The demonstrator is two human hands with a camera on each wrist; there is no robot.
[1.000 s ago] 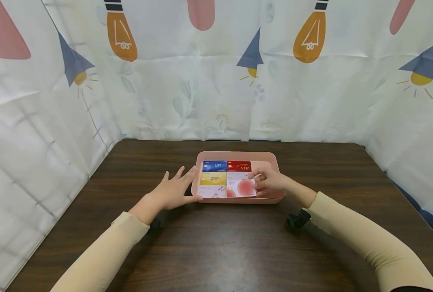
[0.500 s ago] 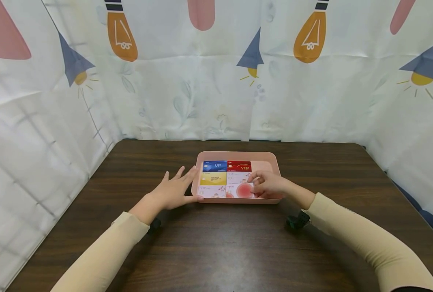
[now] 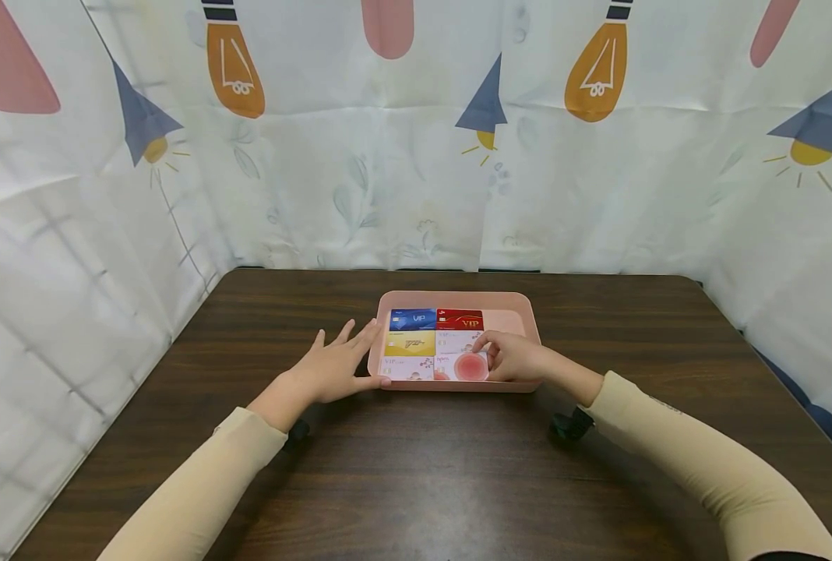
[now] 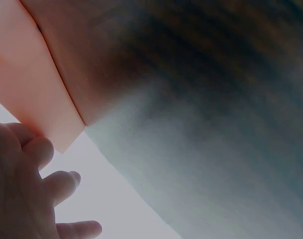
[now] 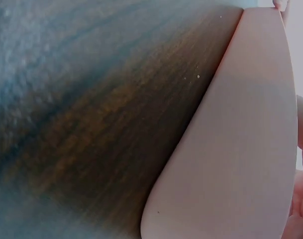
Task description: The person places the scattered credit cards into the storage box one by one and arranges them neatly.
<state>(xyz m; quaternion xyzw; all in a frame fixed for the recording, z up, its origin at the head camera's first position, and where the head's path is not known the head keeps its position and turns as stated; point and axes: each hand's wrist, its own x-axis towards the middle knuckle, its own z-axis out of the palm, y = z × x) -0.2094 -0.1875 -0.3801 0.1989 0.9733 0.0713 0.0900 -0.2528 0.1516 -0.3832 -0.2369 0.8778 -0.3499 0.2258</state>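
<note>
Left hand (image 3: 335, 368) flat, fingers spread, against pink tray (image 3: 509, 300) left rim, frame centre. Right hand (image 3: 516, 358) curled inside tray, fingertips pinching peach-print card (image 3: 462, 366).

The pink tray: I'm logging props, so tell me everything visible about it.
The pink tray is a shallow rounded rectangle, plastic-looking, lying flat mid-table on the dark wooden table. Six cards fill its left and middle in two columns; its right strip is bare. The left hand rests open against its left rim; the right hand reaches inside, fingers on the circle-printed card.
</note>
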